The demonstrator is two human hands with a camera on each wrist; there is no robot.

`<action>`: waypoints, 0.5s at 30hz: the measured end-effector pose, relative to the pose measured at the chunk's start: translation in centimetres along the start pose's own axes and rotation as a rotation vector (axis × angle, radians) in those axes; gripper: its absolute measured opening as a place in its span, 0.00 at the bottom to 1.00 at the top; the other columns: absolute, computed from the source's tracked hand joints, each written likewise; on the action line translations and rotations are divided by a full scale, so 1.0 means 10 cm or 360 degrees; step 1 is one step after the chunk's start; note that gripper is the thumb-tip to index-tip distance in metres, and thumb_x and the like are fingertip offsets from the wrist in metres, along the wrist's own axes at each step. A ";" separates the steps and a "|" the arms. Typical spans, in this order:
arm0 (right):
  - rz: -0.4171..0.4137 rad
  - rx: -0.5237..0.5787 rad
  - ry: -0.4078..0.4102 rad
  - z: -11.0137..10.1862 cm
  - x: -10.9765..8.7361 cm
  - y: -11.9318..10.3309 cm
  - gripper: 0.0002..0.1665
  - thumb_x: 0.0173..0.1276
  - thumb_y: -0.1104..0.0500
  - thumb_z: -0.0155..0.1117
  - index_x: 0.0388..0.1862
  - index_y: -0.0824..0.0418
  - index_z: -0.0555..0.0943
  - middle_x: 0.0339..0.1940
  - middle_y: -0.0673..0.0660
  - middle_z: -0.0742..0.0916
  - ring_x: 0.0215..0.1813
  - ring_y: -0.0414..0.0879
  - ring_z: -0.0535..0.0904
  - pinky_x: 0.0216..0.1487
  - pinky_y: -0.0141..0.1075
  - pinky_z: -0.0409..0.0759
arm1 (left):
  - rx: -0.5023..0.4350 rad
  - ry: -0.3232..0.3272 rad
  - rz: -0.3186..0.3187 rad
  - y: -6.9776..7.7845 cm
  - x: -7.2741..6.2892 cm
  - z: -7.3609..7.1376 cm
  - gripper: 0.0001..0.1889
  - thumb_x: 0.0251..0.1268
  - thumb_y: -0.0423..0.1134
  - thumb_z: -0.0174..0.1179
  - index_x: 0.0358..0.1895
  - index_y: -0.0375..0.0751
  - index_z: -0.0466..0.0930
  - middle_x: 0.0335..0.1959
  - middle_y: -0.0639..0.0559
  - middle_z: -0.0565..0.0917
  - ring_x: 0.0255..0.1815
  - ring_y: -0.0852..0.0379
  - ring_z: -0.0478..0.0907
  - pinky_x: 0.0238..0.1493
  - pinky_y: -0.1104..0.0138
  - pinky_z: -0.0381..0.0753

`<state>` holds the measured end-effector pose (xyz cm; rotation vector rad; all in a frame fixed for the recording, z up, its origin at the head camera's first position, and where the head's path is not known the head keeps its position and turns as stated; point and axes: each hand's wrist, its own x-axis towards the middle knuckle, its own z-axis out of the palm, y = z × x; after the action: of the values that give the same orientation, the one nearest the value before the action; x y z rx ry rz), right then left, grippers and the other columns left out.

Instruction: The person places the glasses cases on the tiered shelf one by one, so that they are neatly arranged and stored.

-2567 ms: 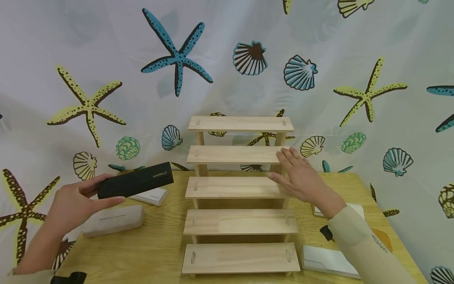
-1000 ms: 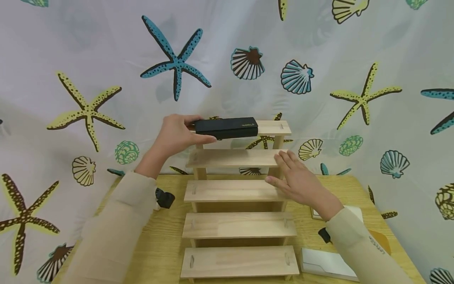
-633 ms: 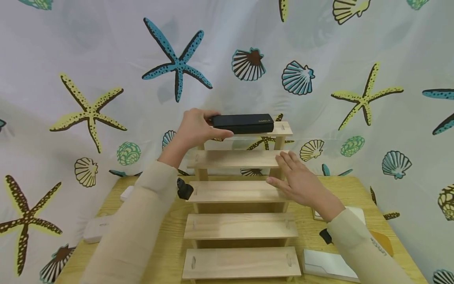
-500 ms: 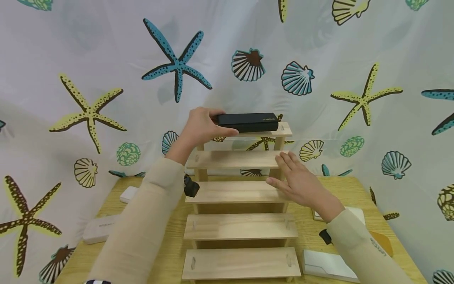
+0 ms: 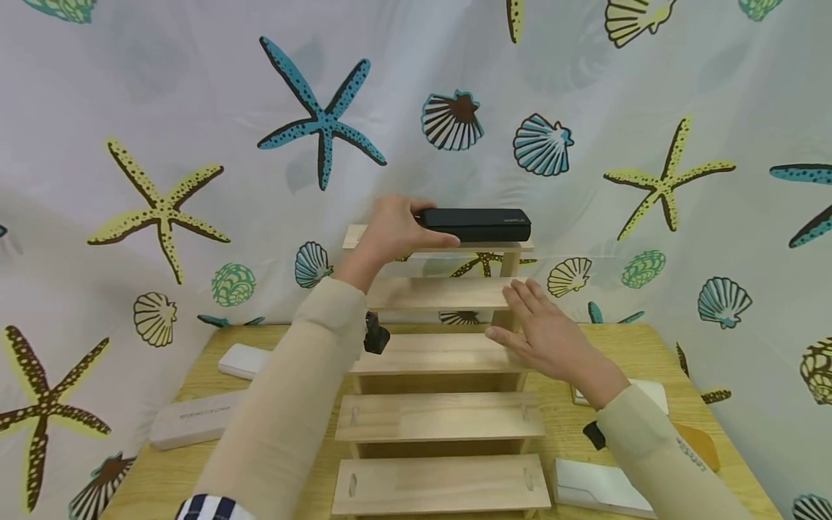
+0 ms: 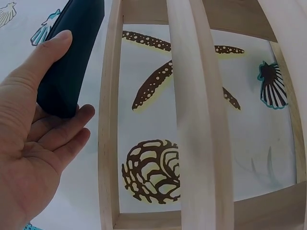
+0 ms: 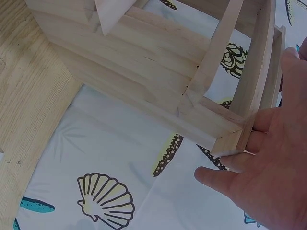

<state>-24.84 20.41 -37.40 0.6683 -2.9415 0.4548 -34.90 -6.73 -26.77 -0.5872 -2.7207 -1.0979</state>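
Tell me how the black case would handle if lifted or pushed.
The black case is probably stiff: pinched near one end by the left hand, it shows no sag. Its flat faces suggest it would slide rather than roll. The top shelf looks shallow, so a firm backward push might tip it off.

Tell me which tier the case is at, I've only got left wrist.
Observer: The case is at the right part of the top tier; can't tell if it's resting on it.
Operator: Other hand?
Observer: The right hand is at the right end of the second tier down.
Operator: Anything low on that side?
Observer: Yes, a white box lies on the table, beside the bottom tier.
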 end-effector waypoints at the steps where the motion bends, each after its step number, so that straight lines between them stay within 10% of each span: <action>1: 0.0000 -0.0002 -0.0001 0.00 0.00 0.00 0.52 0.82 0.32 0.50 0.87 0.67 0.52 0.88 0.68 0.56 0.89 0.67 0.44 0.85 0.62 0.53 | -0.0002 -0.0010 -0.0007 0.01 0.01 0.01 0.42 0.52 0.57 0.82 0.69 0.41 0.81 0.59 0.43 0.87 0.38 0.49 0.81 0.34 0.62 0.82; 6: 0.0003 -0.0001 -0.0004 -0.01 -0.01 -0.01 0.52 0.82 0.33 0.51 0.86 0.68 0.52 0.88 0.68 0.56 0.89 0.66 0.44 0.85 0.61 0.53 | -0.0013 -0.0024 -0.0025 0.03 0.08 0.08 0.42 0.51 0.57 0.82 0.69 0.41 0.82 0.57 0.44 0.86 0.36 0.49 0.79 0.28 0.63 0.80; 15: 0.0002 -0.0009 -0.0003 -0.02 0.00 -0.02 0.53 0.82 0.32 0.50 0.87 0.67 0.52 0.88 0.68 0.56 0.89 0.66 0.44 0.85 0.61 0.53 | -0.0015 -0.0022 0.0017 0.01 0.14 0.13 0.38 0.51 0.55 0.83 0.64 0.38 0.85 0.58 0.44 0.87 0.49 0.51 0.79 0.46 0.61 0.82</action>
<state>-24.70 20.27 -37.20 0.6668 -2.9439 0.4459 -36.11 -5.36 -27.21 -0.6120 -2.7227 -1.1089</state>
